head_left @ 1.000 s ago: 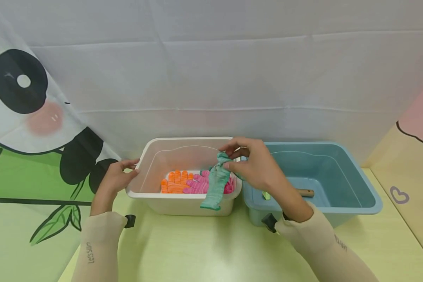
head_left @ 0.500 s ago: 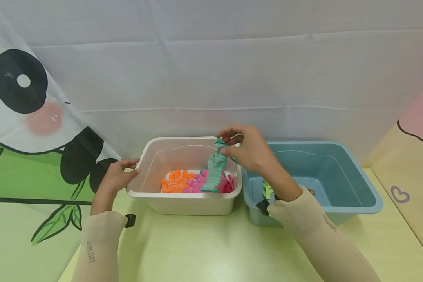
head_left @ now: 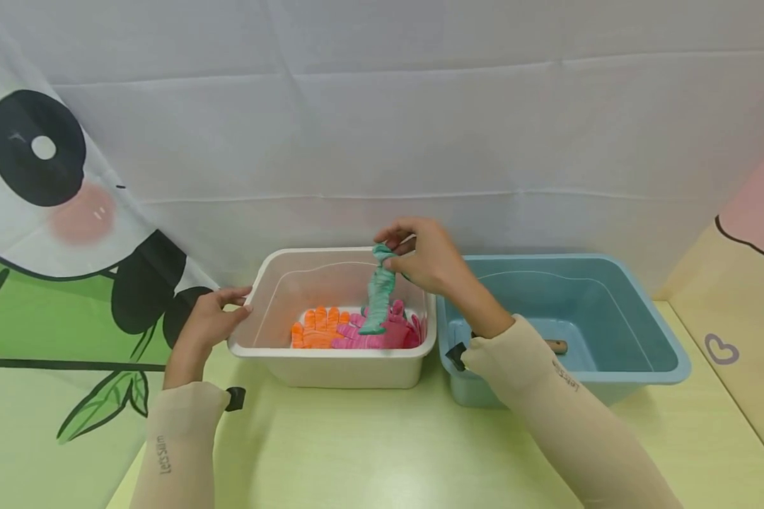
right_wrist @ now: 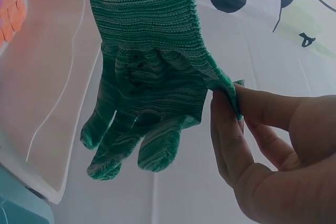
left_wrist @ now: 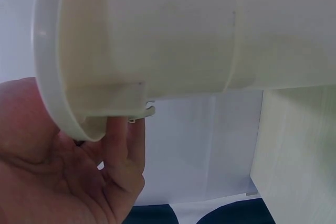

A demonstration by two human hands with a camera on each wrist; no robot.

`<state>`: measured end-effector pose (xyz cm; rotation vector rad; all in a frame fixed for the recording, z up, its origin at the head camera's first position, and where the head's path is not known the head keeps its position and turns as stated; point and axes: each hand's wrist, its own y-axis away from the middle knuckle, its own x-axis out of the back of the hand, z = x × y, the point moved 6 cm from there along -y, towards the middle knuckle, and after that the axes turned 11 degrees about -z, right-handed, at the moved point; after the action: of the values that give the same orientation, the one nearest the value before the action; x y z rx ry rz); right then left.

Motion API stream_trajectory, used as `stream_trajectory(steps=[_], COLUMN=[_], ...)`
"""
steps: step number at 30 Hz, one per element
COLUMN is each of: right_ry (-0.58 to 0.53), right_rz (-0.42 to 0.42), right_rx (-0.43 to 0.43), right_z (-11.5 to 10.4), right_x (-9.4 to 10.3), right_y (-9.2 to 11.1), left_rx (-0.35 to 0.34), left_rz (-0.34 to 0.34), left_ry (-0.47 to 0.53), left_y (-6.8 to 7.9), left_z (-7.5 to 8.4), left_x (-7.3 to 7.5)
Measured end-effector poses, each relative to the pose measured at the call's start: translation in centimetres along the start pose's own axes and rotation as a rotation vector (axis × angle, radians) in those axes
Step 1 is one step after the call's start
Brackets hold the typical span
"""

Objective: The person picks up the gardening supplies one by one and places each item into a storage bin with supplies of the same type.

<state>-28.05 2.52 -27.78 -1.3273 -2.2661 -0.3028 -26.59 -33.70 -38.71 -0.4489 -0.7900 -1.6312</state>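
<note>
In the head view my right hand (head_left: 420, 258) pinches a green knit glove (head_left: 378, 293) above the right part of a white bin (head_left: 340, 360). The right wrist view shows the glove's cuff and fingers (right_wrist: 147, 77), with thumb and fingertips closed on its edge. Inside the bin lie an orange glove (head_left: 320, 327) and pink gloves (head_left: 388, 332), partly overlapping. My left hand (head_left: 206, 325) holds the bin's left rim. The left wrist view shows fingers of the left hand (left_wrist: 79, 177) curled under the rim (left_wrist: 44, 51).
A blue bin (head_left: 671, 346) stands just right of the white one. A wooden handle (head_left: 556, 346) lies in it, partly hidden by my right forearm. Both bins rest on a pale yellow table (head_left: 356, 445), with a white cloth (head_left: 331, 141) hanging behind.
My right hand has moved back and left with the green glove, whose lower end now hangs inside the white bin's outline instead of past its front rim. My left hand stays put.
</note>
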Motion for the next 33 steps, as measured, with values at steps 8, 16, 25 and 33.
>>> stream_trajectory(steps=[8, 16, 25, 33], right_ry=[0.023, 0.058, 0.093, 0.047], right_rz=[-0.025, -0.053, -0.040, -0.005], right_rx=[-0.017, -0.088, -0.101, -0.077], right_z=[0.3, 0.5, 1.2, 2.1], right_x=[-0.8, -1.3, 0.4, 2.5], right_y=[-1.7, -2.8, -1.6, 0.5], left_rx=[0.005, 0.009, 0.000, 0.004], left_rz=[0.004, 0.014, 0.011, 0.007], left_ry=[-0.002, -0.005, 0.002, -0.015], left_y=[-0.1, 0.0, -0.1, -0.2], left_z=[0.0, 0.1, 0.0, 0.1], left_x=[-0.1, -0.1, -0.3, -0.1])
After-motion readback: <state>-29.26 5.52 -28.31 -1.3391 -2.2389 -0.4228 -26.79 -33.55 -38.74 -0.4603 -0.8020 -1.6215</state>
